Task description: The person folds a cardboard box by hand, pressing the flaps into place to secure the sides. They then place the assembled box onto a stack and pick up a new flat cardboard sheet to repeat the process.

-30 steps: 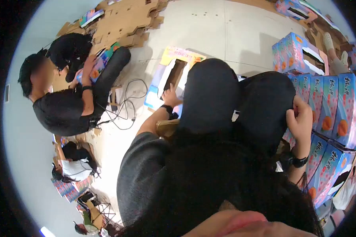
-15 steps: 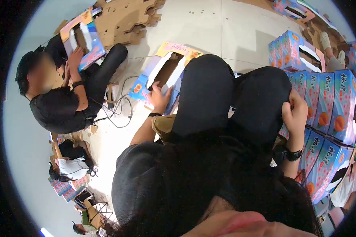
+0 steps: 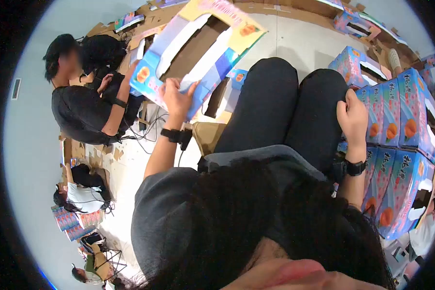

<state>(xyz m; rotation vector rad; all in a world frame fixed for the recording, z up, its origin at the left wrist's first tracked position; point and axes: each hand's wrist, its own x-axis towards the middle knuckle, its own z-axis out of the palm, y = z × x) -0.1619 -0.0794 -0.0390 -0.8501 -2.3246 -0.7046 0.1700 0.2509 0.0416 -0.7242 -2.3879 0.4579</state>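
Note:
My left hand (image 3: pixel 177 100) grips the lower edge of a flat printed carton (image 3: pixel 216 64), blue, pink and yellow with a large cut-out window, raised and tilted left of my knees. Below that carton, part of another one (image 3: pixel 236 89) shows beside my left leg. My right hand (image 3: pixel 355 117) rests on my right knee with its fingers curled; whether anything is in them is hidden. Right next to it stand blue peach-printed boxes (image 3: pixel 390 113) in stacked rows.
A co-worker in black (image 3: pixel 82 113) sits at the left, one arm reaching near the raised carton. Cables (image 3: pixel 152 126) lie on the floor between us. Cardboard pieces (image 3: pixel 152 21) lie at the back, and another box (image 3: pixel 355 65) stands at the back right. More people sit farther left.
My left hand has lifted the carton up from beside my left knee. The co-worker's carton is no longer in that person's lap. My right hand has stayed on my knee.

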